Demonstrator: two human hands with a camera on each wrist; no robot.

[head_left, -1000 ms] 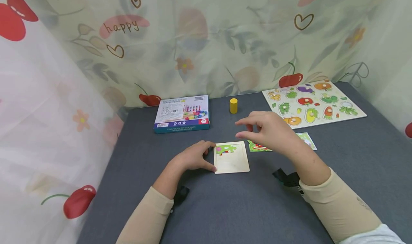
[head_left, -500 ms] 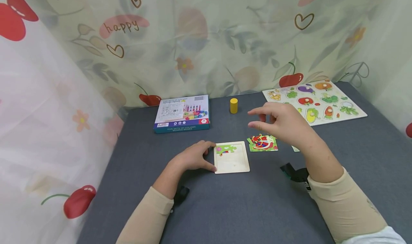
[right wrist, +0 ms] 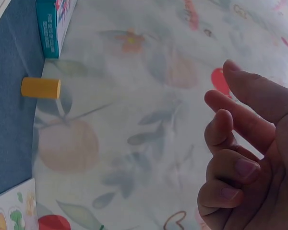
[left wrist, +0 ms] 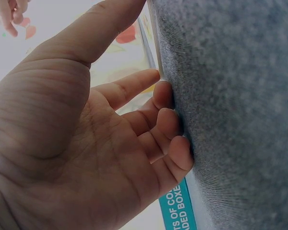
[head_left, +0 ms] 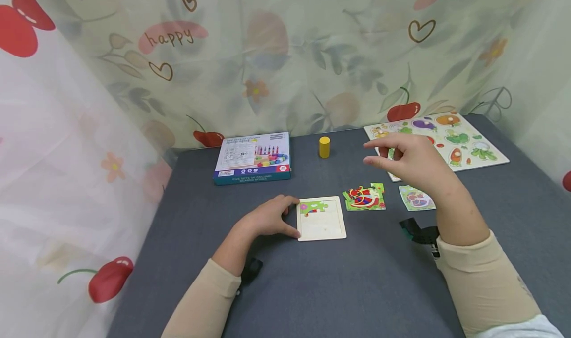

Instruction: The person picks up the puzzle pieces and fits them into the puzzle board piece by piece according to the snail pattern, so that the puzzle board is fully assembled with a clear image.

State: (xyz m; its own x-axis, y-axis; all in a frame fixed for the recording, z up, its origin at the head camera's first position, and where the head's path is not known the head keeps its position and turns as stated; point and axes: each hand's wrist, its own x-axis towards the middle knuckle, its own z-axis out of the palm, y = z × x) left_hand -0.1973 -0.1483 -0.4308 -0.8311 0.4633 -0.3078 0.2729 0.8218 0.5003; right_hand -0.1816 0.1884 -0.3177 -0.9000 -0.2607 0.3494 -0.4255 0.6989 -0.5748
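Note:
A square wooden puzzle tray (head_left: 322, 226) lies on the table, with a green jigsaw piece (head_left: 314, 207) in its upper left corner. My left hand (head_left: 269, 216) steadies the tray by its left edge, index finger at the far corner and thumb at the near one. In the left wrist view, the other fingers (left wrist: 169, 123) curl down at the table cloth. My right hand (head_left: 412, 162) hovers in the air, thumb and index finger apart, with nothing between them. Below it lie a stack of red and green jigsaw pieces (head_left: 366, 199) and a pale, picture-printed card or piece (head_left: 417, 199).
A flat teal-sided toy box (head_left: 252, 159) lies at the back left. A yellow cylinder (head_left: 324, 147) stands upright beside it. At the back right is a white vegetable peg puzzle board (head_left: 484, 152), partly behind my right hand. A patterned curtain (head_left: 285, 55) hangs behind the table.
My right hand has moved right and away from me, from near the tray to over the vegetable board's edge, uncovering the jigsaw stack and the pale piece. The left hand and tray have stayed put.

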